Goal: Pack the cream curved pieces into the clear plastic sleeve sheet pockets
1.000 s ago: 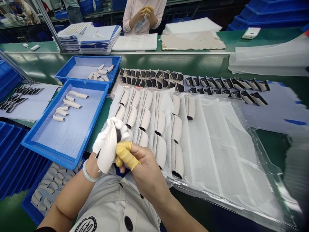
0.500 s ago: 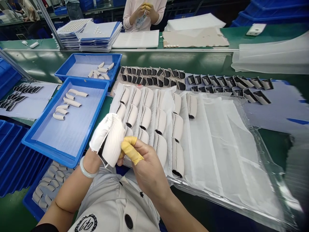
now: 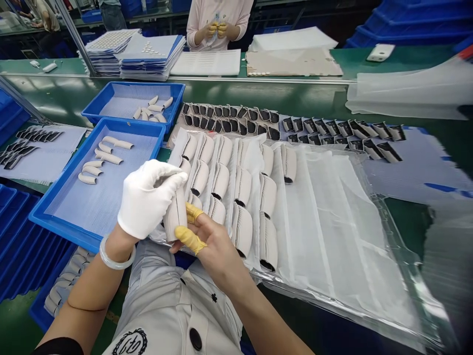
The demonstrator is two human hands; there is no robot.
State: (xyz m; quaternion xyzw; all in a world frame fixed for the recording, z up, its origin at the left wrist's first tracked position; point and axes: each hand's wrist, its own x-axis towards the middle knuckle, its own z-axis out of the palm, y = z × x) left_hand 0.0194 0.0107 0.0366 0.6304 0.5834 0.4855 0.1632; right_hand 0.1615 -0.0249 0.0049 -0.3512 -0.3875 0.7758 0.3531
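Observation:
My left hand (image 3: pixel 148 197), in a white glove, is wrapped round a curved white ribbed part (image 3: pixel 176 216) and holds it upright in front of me. My right hand (image 3: pixel 212 241), with yellow finger cots on thumb and forefinger, pinches the lower end of the same part. Just beyond my hands lie rows of like white parts (image 3: pixel 236 187), each tucked between folds of white foam sheet inside a clear plastic bag (image 3: pixel 332 222).
A blue tray (image 3: pixel 55 207) with several small curved white pieces lies at the left, a second blue tray (image 3: pixel 177 91) behind it. Rows of black-lined parts (image 3: pixel 332 129) line the green belt. Another person's hands (image 3: pixel 214 28) work across the belt by stacked sheets.
My left hand has turned over the part, so the glove's back now faces up. The part has swung from a slant to upright, and my right fingers have slid down to its lower end.

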